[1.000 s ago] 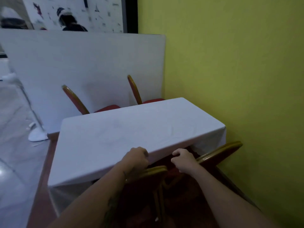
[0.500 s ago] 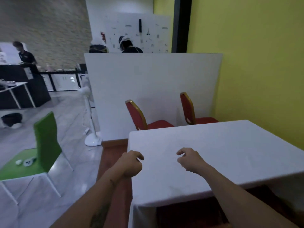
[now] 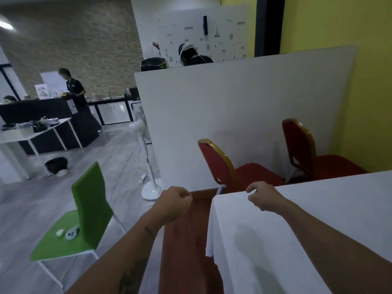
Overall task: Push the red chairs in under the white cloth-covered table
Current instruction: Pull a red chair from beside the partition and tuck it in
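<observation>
Hovering mid-frame, left hand (image 3: 174, 205) is a loose fist with fingers curled on nothing; right hand (image 3: 266, 198), fingers bent and empty, sits over the corner of the white-clothed bench (image 3: 318, 209) at lower right. Two red chairs (image 3: 229, 168) (image 3: 307, 149) stand beyond it, seats near its far edge. No legible writing.

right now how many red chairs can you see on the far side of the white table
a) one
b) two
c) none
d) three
b) Two red chairs stand at the far edge of the white cloth-covered table, in front of the white partition: the left red chair and the right red chair, both with their seats still showing.
</observation>
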